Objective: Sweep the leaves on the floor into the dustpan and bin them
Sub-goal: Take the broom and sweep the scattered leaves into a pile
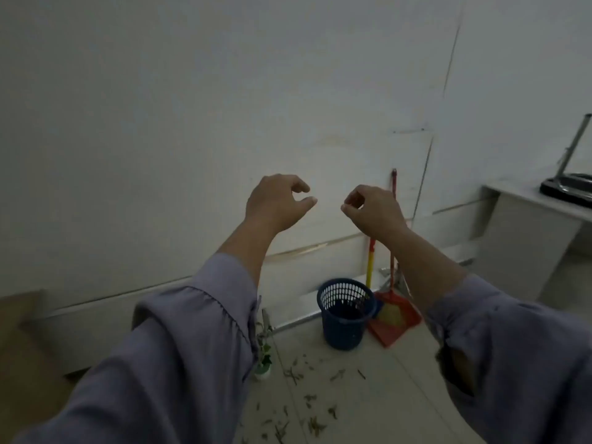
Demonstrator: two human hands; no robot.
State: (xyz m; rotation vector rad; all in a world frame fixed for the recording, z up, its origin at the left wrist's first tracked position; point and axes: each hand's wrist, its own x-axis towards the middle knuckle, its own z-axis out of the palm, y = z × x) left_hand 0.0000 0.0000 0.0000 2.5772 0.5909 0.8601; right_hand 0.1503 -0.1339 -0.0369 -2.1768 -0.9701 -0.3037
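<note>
Small green leaves [307, 398] lie scattered on the pale tiled floor between my arms. A red dustpan [395, 318] with a thin red handle leans against the wall, and a broom [370, 261] with a red and yellow stick stands beside it. A dark blue mesh bin [344, 314] sits just left of the dustpan. Both my arms are raised in front of the wall, well above these things. My left hand [277, 203] is empty with fingers curled and apart. My right hand [373, 208] is empty too, fingers curled loosely.
A small potted plant [264, 360] in a white pot stands on the floor left of the leaves. A white cabinet [528, 241] with a black object on top is at the right. A brown box [22, 341] sits at the left edge.
</note>
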